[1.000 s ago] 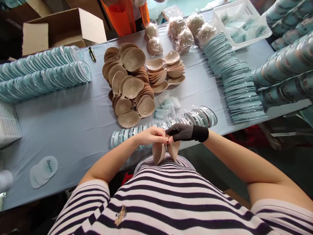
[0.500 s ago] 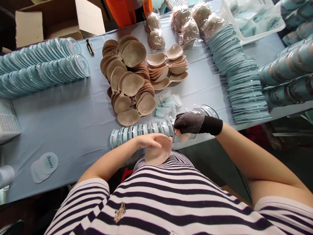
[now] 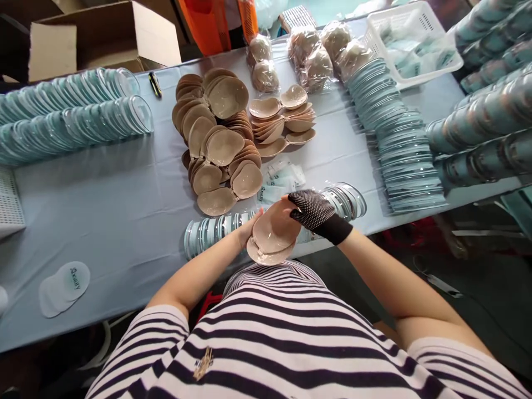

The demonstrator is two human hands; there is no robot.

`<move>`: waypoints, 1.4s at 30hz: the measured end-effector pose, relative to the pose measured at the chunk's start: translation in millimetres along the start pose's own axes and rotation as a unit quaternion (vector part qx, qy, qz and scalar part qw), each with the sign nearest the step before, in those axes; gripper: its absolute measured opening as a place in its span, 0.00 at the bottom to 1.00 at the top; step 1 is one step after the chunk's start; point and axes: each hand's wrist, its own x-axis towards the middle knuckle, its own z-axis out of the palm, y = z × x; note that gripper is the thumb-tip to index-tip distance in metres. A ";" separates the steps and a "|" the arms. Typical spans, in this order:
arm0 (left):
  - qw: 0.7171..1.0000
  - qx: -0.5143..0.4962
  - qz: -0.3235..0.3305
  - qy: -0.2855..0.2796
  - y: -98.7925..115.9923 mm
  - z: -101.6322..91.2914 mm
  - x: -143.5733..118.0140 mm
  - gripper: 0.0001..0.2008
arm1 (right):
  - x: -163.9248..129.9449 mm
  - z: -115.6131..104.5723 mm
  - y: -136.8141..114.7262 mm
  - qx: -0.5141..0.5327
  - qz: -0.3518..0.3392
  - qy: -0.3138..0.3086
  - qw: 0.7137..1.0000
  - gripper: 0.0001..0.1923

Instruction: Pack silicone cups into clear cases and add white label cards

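A beige adhesive bra (image 3: pixel 275 233) is held in front of my body, its two cups laid one over the other. My bare left hand (image 3: pixel 250 226) grips it from the left, with most of its fingers hidden behind the cups. On the upper right edge, my right hand (image 3: pixel 311 210), in a black dotted glove, is closed on the same bra. Just beyond both hands lies a row of clear round cases (image 3: pixel 218 228) with pale blue inserts. Several small printed packets (image 3: pixel 276 185) lie past that row.
Piles of beige bras (image 3: pixel 224 147) cover the table's middle, with plastic-wrapped cups (image 3: pixel 310 58) behind. Long stacks of round cases (image 3: pixel 75 127) lie left, and more case stacks (image 3: pixel 409 160) right. A white basket (image 3: pixel 446 72), round cards (image 3: pixel 72 280), a cutter (image 3: pixel 155 85) and a cardboard box (image 3: pixel 52 52) are around.
My right hand has moved left onto the bra's upper edge. One cup has been folded over the other, and my left hand has turned upward behind it.
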 end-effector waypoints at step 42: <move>0.890 -0.373 0.080 0.251 27.6 42.2 29.7 0.16 | -23.4 59.4 9.1 0.311 0.143 0.224 0.912 0.29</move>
